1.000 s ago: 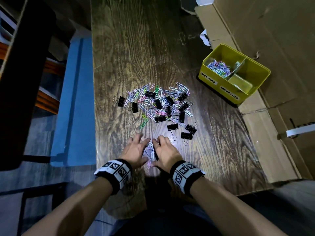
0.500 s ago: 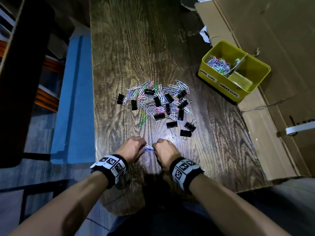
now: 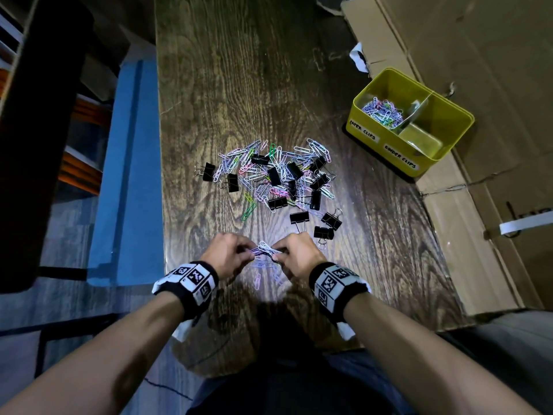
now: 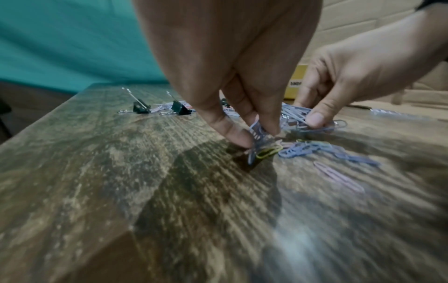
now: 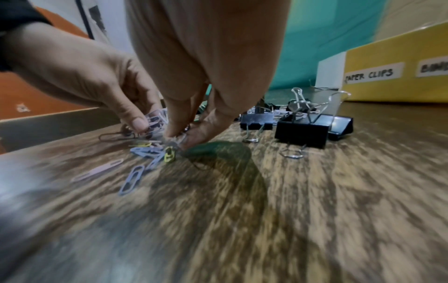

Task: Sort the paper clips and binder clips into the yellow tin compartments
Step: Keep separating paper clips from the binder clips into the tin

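Observation:
A mixed pile of coloured paper clips (image 3: 278, 172) and black binder clips (image 3: 274, 176) lies mid-table. Nearer me, both hands pinch a small bunch of paper clips (image 3: 264, 250) just above the wood. My left hand (image 3: 230, 254) grips its left end between thumb and fingers (image 4: 242, 137); my right hand (image 3: 294, 254) grips the right end. A few loose paper clips (image 5: 132, 180) lie beneath them. The yellow tin (image 3: 449, 151) stands at the right edge, with paper clips (image 3: 383, 112) in its left compartment. Its binder-clip compartment (image 3: 422, 142) looks bare.
Three binder clips (image 3: 324, 224) sit just beyond my right hand. Flattened cardboard (image 3: 478, 235) covers the area right of the table. A blue panel (image 3: 125, 175) runs along the table's left edge, with dark shelving further left.
My hands went from flat on the table, raking clips together, to curled fingers pinching the gathered bunch, which is now lifted slightly off the wood.

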